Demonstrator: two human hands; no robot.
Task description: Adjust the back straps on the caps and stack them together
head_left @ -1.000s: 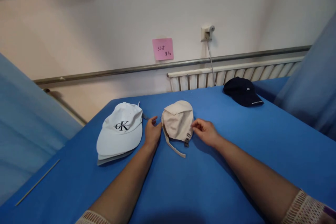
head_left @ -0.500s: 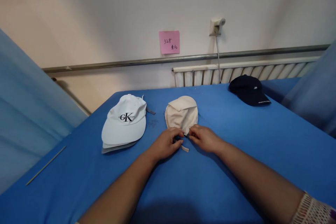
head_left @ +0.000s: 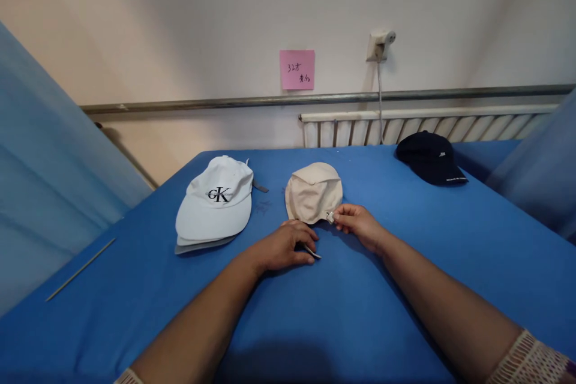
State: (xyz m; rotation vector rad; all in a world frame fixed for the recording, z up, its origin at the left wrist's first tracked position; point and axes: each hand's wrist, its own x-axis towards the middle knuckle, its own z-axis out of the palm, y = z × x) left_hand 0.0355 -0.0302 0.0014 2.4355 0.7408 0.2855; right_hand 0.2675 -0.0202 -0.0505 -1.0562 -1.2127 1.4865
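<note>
A beige cap (head_left: 314, 192) lies on the blue table cover, its back opening towards me. My right hand (head_left: 360, 227) is closed in a pinch on the small metal buckle (head_left: 330, 216) at the cap's right rear edge. Just left of it, my left hand (head_left: 288, 246) is over the cap's loose strap (head_left: 312, 252), thumb and fingers apart. The strap's free end shows in the gap between them; its other part is hidden under the hand. To the left sits a white cap (head_left: 218, 198) with black letters, stacked on a grey cap (head_left: 204, 246).
At the far right edge rests a dark navy cap (head_left: 429, 156). A thin stick (head_left: 81, 269) lies at the left on the blue cover (head_left: 279, 324). Behind stand a radiator (head_left: 346, 132) and a metal rail (head_left: 225, 104). Blue curtains (head_left: 36, 180) hang at both sides.
My left hand has gone from the cap's left side to the strap at its front. My right hand has come to the buckle and pinches it. The view has shifted slightly.
</note>
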